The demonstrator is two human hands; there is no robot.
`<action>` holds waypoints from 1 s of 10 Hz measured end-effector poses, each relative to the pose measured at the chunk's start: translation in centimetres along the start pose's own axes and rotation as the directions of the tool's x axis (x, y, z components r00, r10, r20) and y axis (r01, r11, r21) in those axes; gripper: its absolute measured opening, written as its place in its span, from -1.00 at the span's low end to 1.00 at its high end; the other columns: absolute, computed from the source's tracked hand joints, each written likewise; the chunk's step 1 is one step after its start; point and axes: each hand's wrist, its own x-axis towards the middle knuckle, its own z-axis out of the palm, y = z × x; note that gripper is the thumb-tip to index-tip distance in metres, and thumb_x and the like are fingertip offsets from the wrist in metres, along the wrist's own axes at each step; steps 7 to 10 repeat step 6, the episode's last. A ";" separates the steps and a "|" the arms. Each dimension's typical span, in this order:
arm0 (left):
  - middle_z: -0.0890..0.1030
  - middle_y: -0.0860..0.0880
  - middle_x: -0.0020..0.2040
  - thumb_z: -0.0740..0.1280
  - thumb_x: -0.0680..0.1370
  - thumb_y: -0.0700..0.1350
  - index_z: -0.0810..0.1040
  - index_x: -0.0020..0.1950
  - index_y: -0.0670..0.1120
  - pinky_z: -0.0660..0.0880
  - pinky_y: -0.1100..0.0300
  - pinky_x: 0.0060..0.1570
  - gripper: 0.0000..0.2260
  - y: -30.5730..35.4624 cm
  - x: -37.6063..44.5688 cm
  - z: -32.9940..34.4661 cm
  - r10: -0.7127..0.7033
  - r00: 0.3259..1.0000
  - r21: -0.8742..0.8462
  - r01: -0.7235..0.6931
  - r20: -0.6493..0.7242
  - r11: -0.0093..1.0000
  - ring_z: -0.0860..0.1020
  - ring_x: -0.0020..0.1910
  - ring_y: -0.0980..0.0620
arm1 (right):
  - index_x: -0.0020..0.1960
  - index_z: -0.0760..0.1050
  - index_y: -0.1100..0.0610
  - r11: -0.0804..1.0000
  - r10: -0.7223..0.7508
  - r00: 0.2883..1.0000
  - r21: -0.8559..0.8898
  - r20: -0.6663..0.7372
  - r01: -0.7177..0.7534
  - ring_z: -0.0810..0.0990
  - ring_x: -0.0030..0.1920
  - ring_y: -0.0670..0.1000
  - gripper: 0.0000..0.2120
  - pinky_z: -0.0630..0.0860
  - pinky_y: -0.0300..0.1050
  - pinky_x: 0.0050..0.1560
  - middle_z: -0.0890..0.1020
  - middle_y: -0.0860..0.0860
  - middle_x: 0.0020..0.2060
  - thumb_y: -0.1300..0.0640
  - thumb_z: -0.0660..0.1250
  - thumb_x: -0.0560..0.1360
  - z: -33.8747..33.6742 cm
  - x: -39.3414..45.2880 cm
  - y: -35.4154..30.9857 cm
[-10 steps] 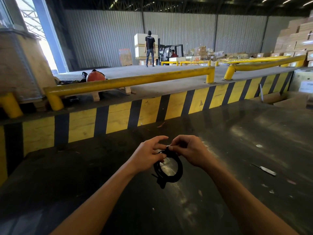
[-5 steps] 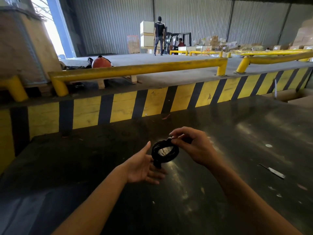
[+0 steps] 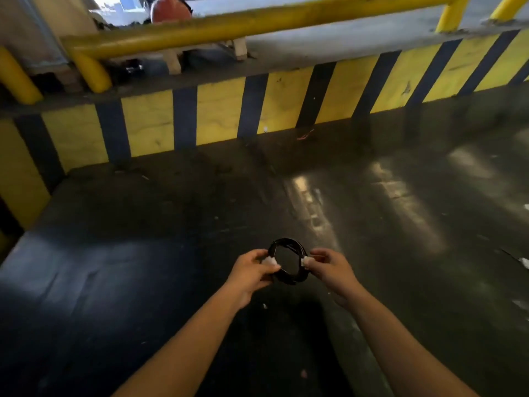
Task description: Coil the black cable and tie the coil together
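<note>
Low in the centre of the frame, the left hand [image 3: 252,272] and right hand [image 3: 332,267] each pinch opposite sides of a small round coil of black cable [image 3: 287,260], held above the dark glossy tabletop [image 3: 143,253].

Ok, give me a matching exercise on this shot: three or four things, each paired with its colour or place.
Things:
1. coil
2. rail
3. left hand
4. right hand

Matches:
A. yellow
B. grips the coil's right side
C. black
D. grips the coil's left side

Pairs: 1-C, 2-A, 3-D, 4-B
</note>
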 end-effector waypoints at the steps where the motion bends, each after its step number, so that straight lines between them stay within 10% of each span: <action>1: 0.58 -0.09 0.12 0.42 0.44 -0.28 0.47 0.25 -0.10 0.55 0.17 -0.15 -0.61 -1.9 2.2 -0.3 -0.063 0.994 0.061 0.068 -0.085 0.996 0.58 0.05 -0.02 | 0.09 0.50 0.12 0.990 -0.002 0.999 -0.142 -0.042 -0.004 0.59 0.00 0.08 -0.70 0.53 -0.05 0.03 0.59 0.07 -0.06 0.22 0.46 0.39 0.7 2.6 2.5; 5: 0.51 -0.14 0.26 0.40 0.46 -0.28 0.39 0.36 -0.05 0.46 -0.02 0.23 -0.50 -4.3 4.2 -1.0 -0.007 0.980 0.415 0.091 -0.201 0.905 0.50 0.20 -0.08 | 0.14 0.49 0.12 0.788 -0.077 0.996 -0.609 0.048 0.090 0.49 -0.05 -0.05 -0.74 0.36 -0.22 -0.06 0.57 0.04 0.04 0.08 0.35 0.48 2.1 4.6 6.2; 10: 0.42 -0.12 0.36 0.39 0.48 -0.22 0.33 0.42 -0.03 0.41 0.06 0.26 -0.47 -4.6 2.1 -1.5 0.080 0.973 0.457 0.030 -0.219 0.889 0.43 0.30 -0.07 | 0.19 0.46 0.16 0.805 -0.083 0.995 -0.585 0.045 0.094 0.54 0.05 0.03 -0.66 0.42 -0.19 0.02 0.57 0.11 0.11 0.09 0.38 0.46 1.7 3.5 5.4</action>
